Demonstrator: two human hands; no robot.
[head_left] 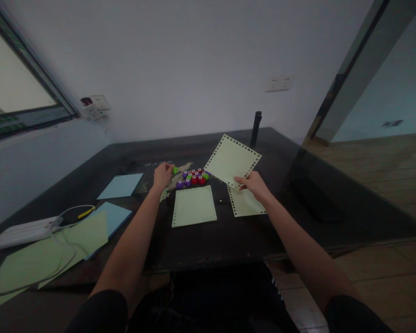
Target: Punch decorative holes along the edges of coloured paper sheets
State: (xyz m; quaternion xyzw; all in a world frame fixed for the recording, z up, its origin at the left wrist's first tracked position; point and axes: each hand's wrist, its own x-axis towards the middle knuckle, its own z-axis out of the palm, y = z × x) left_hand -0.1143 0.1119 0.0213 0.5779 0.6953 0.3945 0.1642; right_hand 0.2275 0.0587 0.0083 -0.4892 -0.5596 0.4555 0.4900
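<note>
Held up off the desk [229,240] by the right hand [254,185]: a pale green sheet [233,159] with little holes punched all round its edge, pinched at its bottom corner, tilted like a diamond. Just below, at 6 o'clock from that sheet, a second holey sheet [246,206] lying flat, partly under the right hand. At 9 o'clock from that one, a third green sheet [194,206], flat too. Above it, at 12 o'clock, a bunch of small punches [194,177], purple, red and green, close together. At their 9 o'clock side, the left hand [162,175] closed on a small green punch [175,170]. Further out at 9 o'clock, blue papers [120,186], a white box [24,231] with wires, more green paper [38,259].
</note>
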